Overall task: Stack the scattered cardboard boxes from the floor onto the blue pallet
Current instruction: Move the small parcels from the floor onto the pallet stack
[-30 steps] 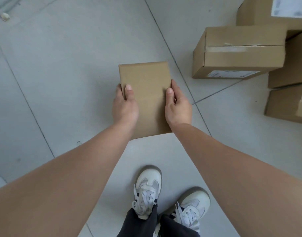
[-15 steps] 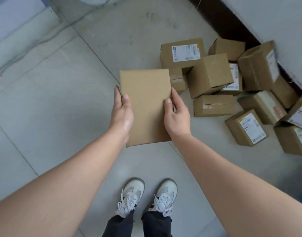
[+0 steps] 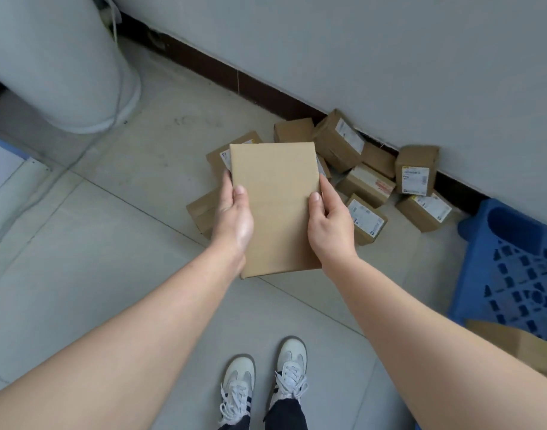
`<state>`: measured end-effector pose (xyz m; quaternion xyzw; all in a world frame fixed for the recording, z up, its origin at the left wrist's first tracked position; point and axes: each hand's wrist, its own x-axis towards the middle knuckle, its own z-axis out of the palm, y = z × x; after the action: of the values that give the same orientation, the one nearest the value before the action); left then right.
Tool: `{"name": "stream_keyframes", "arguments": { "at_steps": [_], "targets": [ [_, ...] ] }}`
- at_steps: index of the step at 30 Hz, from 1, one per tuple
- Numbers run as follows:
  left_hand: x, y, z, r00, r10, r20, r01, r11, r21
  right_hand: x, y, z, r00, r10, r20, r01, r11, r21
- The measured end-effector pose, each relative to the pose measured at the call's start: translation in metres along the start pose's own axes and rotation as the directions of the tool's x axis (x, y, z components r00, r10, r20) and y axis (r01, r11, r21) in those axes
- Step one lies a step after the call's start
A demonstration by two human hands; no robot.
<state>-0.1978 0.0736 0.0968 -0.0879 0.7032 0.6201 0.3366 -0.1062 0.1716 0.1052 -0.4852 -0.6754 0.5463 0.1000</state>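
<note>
Hands grip a flat cardboard box (image 3: 273,206) at chest height above the floor, left hand (image 3: 233,217) and right hand (image 3: 329,225) clamping its long edges with thumbs on top; it looks light and stiff, best held by both sides, with the blue pallet (image 3: 510,268) to the right.

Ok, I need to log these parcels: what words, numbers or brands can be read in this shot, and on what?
No text is legible.
Held box: visible face blank.
White labels on the floor boxes: print too small and blurred; one has red marks, unreadable.
Blue pallet: no marking seen.
</note>
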Motion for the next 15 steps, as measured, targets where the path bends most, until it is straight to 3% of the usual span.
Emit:
{"name": "stream_keyframes", "arguments": {
  "at_steps": [8,15],
  "targets": [
    [-0.069,0.027,0.082,0.982,0.022,0.185,-0.037,0.996,0.076,-0.033,-0.007,-0.105,0.981,0.034,-0.189,-0.024,0.998,0.055],
    [-0.156,0.009,0.173,0.943,0.011,0.332,-0.065,0.986,0.152,-0.083,0.023,-0.220,0.933,0.063,-0.355,-0.050,0.998,0.044]
  ]
}}
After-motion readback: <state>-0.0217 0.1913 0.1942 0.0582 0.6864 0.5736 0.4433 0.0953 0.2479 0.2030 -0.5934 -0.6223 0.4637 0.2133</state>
